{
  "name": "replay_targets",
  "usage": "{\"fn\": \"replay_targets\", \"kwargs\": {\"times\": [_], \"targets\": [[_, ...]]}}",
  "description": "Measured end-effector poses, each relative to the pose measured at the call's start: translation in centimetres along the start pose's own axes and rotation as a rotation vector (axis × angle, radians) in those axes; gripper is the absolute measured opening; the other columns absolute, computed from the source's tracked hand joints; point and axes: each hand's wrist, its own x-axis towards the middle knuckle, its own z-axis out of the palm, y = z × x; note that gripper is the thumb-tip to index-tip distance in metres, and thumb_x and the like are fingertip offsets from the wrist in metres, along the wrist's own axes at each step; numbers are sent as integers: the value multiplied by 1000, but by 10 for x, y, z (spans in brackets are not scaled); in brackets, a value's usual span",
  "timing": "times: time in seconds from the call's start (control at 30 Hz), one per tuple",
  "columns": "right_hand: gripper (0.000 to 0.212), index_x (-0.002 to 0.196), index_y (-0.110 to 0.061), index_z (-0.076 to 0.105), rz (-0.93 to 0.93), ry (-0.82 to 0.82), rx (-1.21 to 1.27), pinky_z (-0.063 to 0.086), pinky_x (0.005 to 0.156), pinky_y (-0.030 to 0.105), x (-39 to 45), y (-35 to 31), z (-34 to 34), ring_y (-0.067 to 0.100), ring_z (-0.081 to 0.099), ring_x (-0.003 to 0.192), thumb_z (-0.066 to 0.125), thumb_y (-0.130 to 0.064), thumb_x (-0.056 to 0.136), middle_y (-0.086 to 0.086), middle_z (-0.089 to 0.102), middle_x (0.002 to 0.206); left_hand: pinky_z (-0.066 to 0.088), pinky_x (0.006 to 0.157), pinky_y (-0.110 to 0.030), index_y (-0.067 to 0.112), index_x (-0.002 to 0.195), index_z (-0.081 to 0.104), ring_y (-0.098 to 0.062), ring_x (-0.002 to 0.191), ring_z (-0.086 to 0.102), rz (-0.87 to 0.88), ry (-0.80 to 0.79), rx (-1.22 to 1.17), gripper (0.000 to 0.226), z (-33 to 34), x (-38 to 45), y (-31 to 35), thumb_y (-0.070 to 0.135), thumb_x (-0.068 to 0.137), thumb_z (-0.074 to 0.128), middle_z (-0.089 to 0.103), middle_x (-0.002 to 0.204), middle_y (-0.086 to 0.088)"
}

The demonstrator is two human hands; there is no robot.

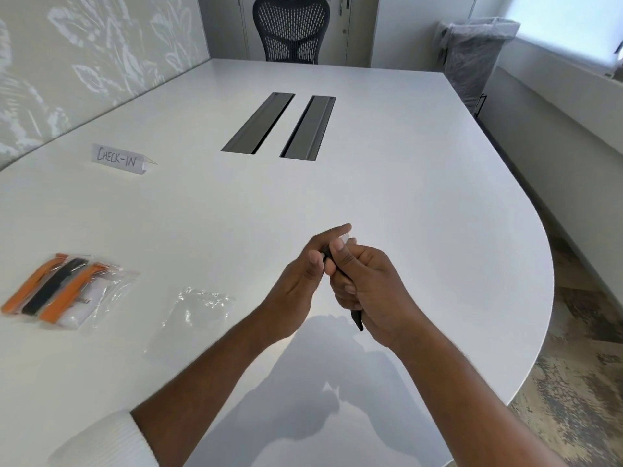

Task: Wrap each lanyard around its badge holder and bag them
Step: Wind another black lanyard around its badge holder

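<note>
Above the middle of the white table (404, 197), my right hand (367, 284) grips a badge holder wrapped in a black lanyard (357, 320); a short black end sticks out below the fist. My left hand (303, 278) touches the bundle's far end, index finger stretched over it and thumb against it. Most of the badge holder is hidden by my fingers. An empty clear plastic bag (195, 315) lies flat to the left of my hands. Further left lie clear bags (67, 291) holding wrapped orange and black lanyards.
A folded paper sign reading CHECK-IN (118, 159) stands at the back left. Two grey cable-slot covers (279, 126) sit in the table's centre. A black mesh chair (291, 28) is at the far end, a lined bin (472, 59) at the back right.
</note>
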Motion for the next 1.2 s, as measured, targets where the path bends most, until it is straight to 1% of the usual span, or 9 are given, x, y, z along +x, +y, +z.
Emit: {"fn": "replay_targets", "kwargs": {"times": [0.13,0.2,0.3,0.43,0.7,0.8,0.9,1.1,1.2], "targets": [[35,86,-9,63,17,-38,15,20,49,25,0,3,2,10,27,49,47,-29,109,-2,36,56,50,80,-55,31,146,47,-22,95,62,-36,109,-178,53,5,3,1,54,104,23,69,100,0],[30,93,-9,64,29,-63,17,25,50,23,-2,7,2,9,31,50,45,-26,110,-1,38,60,49,61,-57,30,138,52,-32,83,59,-57,139,-298,50,7,4,5,50,105,20,61,92,-21],[30,95,-11,68,84,-111,-23,34,52,24,-7,13,1,12,33,53,46,-25,110,1,42,62,58,70,-53,24,122,56,-39,101,63,-78,214,-489,51,3,9,10,56,105,19,62,122,-24],[36,92,-8,69,165,-129,-111,42,50,26,-13,18,1,16,35,48,46,-28,111,3,50,58,53,94,-57,26,110,56,-39,106,62,-111,315,-698,51,-8,16,15,60,106,19,64,121,-18],[50,68,-17,76,190,-4,-300,40,46,24,-14,22,-2,15,40,37,56,-45,105,4,54,46,50,99,-62,28,104,60,-38,100,64,-157,358,-868,46,-4,19,18,63,103,31,67,120,-17],[54,62,-15,72,227,13,-317,36,49,25,-16,26,-5,14,35,38,61,-53,99,1,48,43,58,89,-57,27,105,59,-38,102,66,-189,342,-822,9,-3,18,19,30,106,52,70,118,-16],[52,57,-17,63,221,91,-340,30,48,25,-17,29,-9,13,32,44,72,-57,90,-3,44,47,60,83,-53,26,107,57,-38,101,68,-203,371,-788,37,-4,15,15,-8,99,47,71,117,-16],[15,88,-23,65,-207,305,-541,45,58,18,-20,29,-17,4,58,66,79,-25,88,-19,65,76,62,76,-51,24,110,54,-37,99,70,-279,512,-815,40,2,15,15,-13,98,46,72,115,-16],[29,101,-24,70,-511,188,-718,54,73,25,-25,31,-22,12,66,95,76,-4,81,-15,69,101,62,77,-46,25,108,55,-35,98,73,-327,557,-845,40,6,13,13,-13,98,45,71,117,-16]]}}
